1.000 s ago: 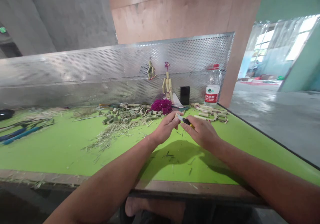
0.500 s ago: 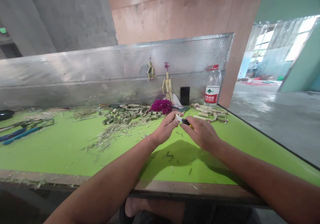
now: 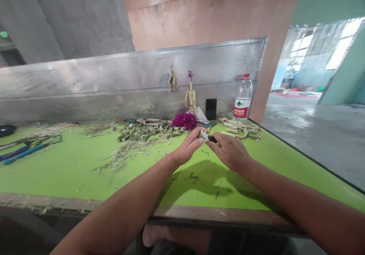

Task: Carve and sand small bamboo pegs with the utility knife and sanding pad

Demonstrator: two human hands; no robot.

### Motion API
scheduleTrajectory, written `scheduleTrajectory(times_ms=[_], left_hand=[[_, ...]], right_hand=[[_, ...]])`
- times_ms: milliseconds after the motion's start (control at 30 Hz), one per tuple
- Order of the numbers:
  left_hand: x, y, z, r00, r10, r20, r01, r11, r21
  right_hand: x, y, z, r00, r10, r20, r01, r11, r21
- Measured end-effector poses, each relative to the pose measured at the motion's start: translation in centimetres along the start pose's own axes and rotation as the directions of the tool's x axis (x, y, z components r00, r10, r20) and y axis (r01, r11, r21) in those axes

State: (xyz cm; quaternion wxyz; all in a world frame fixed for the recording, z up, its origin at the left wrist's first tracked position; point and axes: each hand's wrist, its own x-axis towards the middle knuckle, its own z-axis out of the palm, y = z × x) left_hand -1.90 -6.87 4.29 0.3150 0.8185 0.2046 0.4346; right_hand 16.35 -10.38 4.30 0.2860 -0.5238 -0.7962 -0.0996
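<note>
My left hand [image 3: 188,147] and my right hand [image 3: 229,151] meet above the green tabletop [image 3: 196,186]. The left fingers pinch a small pale piece, probably bamboo [image 3: 204,135], against the tip of a black and yellow craft knife [image 3: 212,138] gripped in my right fingers. The fingers hide most of the knife, and its blade cannot be made out. Behind my hands lies a pile of cut green bamboo pieces [image 3: 137,132], with loose shavings [image 3: 125,157] spread in front of it.
Along the back stand a jointed bamboo figure [image 3: 191,97], magenta fibre [image 3: 184,121], a black phone [image 3: 211,109], a water bottle [image 3: 243,100] and bamboo tubes [image 3: 238,129]. Blue-handled tools [image 3: 23,152] lie at far left. A perforated metal sheet [image 3: 128,81] backs the table.
Both hands stay almost in place, with only a slight shift of the knife and pale piece between my fingers.
</note>
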Motion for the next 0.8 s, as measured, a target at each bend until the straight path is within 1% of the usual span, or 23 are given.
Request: scheduleTrajectory(times_ms=[67,200,267,333,467,633,700,800], left_hand=[[0.0,-0.2,-0.1,1.000,0.022,-0.004,-0.021,0.996,0.092],[0.2,-0.3,-0.2,0.997,0.019,-0.075,0.007,0.941,0.337],[0.3,-0.2,-0.3,0.995,0.043,-0.088,-0.003,0.914,0.405],[0.3,0.0,-0.2,0.994,0.058,-0.096,-0.010,0.900,0.436],[0.3,0.2,-0.1,0.993,0.056,-0.107,-0.004,0.901,0.433],[0.3,-0.3,0.1,0.989,0.053,-0.137,0.005,0.920,0.392],[0.2,-0.5,0.1,0.990,0.057,-0.131,-0.009,0.941,0.338],[0.1,-0.5,0.3,0.994,0.071,-0.080,-0.052,0.974,0.219]], right_hand=[[0.0,0.0,0.1,1.000,-0.018,0.004,0.018,1.000,0.003],[-0.2,-0.1,0.2,0.999,-0.050,-0.006,0.050,0.999,-0.005],[-0.2,-0.1,0.2,0.999,-0.052,-0.009,0.052,0.999,-0.012],[-0.2,-0.2,0.1,0.999,-0.048,-0.007,0.048,0.999,-0.017],[-0.2,-0.3,0.0,0.999,-0.038,-0.005,0.038,0.999,-0.027],[0.1,0.0,-0.1,1.000,0.000,-0.006,0.000,1.000,-0.010],[0.2,0.0,-0.3,1.000,0.026,-0.007,-0.026,1.000,0.004],[0.0,-0.1,-0.8,0.998,0.052,-0.019,-0.052,0.998,0.020]])
